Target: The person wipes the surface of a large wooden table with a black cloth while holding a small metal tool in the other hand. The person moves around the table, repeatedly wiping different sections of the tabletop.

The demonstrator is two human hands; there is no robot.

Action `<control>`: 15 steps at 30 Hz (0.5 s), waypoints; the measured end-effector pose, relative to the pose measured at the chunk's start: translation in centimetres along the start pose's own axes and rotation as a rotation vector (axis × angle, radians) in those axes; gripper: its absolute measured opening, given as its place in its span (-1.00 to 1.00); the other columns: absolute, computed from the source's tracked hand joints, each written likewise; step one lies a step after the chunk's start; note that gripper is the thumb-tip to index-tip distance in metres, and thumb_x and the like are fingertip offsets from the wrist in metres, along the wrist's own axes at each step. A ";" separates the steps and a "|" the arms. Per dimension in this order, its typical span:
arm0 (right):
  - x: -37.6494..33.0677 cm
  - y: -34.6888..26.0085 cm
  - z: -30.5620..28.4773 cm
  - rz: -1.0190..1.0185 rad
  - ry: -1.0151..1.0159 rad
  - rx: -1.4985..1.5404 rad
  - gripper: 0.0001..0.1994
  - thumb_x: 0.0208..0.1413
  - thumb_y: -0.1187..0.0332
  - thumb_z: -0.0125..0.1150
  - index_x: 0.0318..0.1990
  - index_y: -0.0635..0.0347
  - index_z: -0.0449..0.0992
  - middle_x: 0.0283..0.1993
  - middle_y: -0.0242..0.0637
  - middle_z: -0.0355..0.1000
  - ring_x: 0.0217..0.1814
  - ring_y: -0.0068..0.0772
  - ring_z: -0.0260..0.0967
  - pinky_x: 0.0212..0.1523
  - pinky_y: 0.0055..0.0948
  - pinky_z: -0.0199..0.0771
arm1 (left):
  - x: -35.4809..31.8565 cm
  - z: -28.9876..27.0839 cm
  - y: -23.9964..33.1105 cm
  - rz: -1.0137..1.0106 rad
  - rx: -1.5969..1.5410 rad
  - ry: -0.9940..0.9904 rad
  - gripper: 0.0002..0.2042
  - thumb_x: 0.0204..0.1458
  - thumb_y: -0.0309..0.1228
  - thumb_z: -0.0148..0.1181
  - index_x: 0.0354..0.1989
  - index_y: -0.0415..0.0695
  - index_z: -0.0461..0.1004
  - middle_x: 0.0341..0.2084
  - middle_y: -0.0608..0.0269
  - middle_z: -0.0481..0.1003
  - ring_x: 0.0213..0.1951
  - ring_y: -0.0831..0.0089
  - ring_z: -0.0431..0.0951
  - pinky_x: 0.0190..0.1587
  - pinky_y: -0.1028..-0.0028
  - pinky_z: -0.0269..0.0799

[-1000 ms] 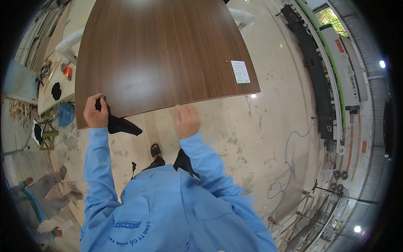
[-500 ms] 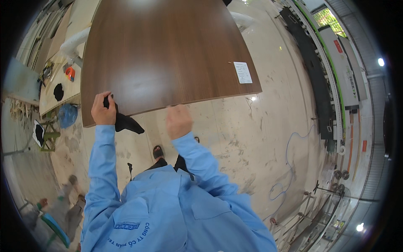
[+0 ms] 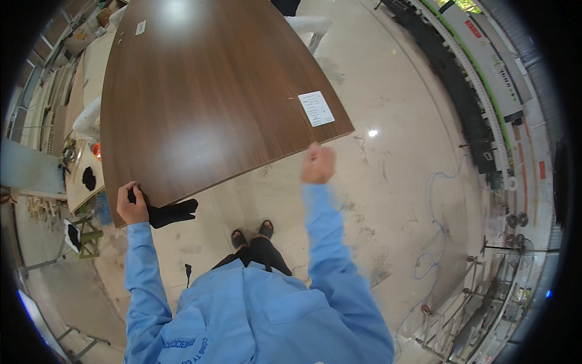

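Note:
A large brown wood-grain panel [image 3: 200, 103] lies flat in front of me, with a white paper label [image 3: 316, 109] close to its near right corner. At the near left corner, my left hand [image 3: 132, 206] is closed round a black cloth [image 3: 173, 213], whose loose end hangs out to the right past the panel's edge. My right hand [image 3: 319, 164] is a fist at the near edge, below the label. It is slightly blurred, and whatever its fingers may hold is hidden.
A wooden bench [image 3: 79, 189] to the left carries a black cloth-like item [image 3: 89, 178] and an orange object [image 3: 96, 151]. Near it stands a green stool [image 3: 91, 238]. White-wrapped supports [image 3: 310, 25] show beside the panel. On the right, a blue hose [image 3: 431, 200] lies before a long machine [image 3: 451, 91].
My right hand has moved right along the panel's near edge, toward the labelled corner. My left hand keeps its hold on the black cloth at the left corner. The view has shifted.

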State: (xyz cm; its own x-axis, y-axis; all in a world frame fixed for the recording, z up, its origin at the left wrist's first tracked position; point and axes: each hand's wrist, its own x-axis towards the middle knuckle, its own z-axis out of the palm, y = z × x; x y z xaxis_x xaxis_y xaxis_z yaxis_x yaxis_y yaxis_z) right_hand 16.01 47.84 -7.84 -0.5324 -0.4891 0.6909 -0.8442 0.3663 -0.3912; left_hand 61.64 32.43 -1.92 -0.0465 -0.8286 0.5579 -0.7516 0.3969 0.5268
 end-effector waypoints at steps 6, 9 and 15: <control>-7.0 -12.8 -2.0 -0.206 -0.088 0.515 -0.94 0.07 0.40 0.27 -0.29 0.11 0.56 -0.38 -0.20 0.45 -0.32 -0.11 0.44 -0.28 -0.18 0.51 | 0.1 -0.4 0.1 0.034 0.056 -0.012 -0.91 0.13 -0.54 0.17 -0.24 -0.26 0.56 -0.32 0.12 0.59 -0.24 0.28 0.61 -0.09 0.37 0.50; -1.8 -4.7 -1.8 0.151 0.020 0.178 -0.93 0.16 0.37 0.25 -0.26 0.11 0.57 -0.36 -0.22 0.46 -0.29 -0.11 0.44 -0.28 -0.15 0.47 | 0.1 -0.3 0.2 -0.015 0.032 -0.028 -0.90 0.14 -0.54 0.16 -0.24 -0.26 0.57 -0.32 0.12 0.60 -0.24 0.29 0.61 -0.08 0.37 0.50; 2.4 4.4 -0.4 0.066 0.116 -0.077 -0.90 0.07 0.43 0.30 -0.25 0.13 0.55 -0.32 -0.21 0.43 -0.25 -0.08 0.39 -0.29 -0.19 0.43 | 0.1 -0.2 0.2 -0.033 -0.022 -0.021 -0.90 0.13 -0.54 0.16 -0.24 -0.27 0.56 -0.32 0.11 0.59 -0.25 0.28 0.61 -0.09 0.36 0.50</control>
State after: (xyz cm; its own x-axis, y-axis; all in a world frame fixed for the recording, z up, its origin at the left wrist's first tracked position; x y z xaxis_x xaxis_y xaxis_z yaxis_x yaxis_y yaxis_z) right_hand 11.06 48.59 -7.59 -0.5724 -0.3682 0.7327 -0.7978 0.4563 -0.3940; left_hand 61.60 32.51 -1.65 -0.0359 -0.8496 0.5261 -0.7383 0.3774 0.5590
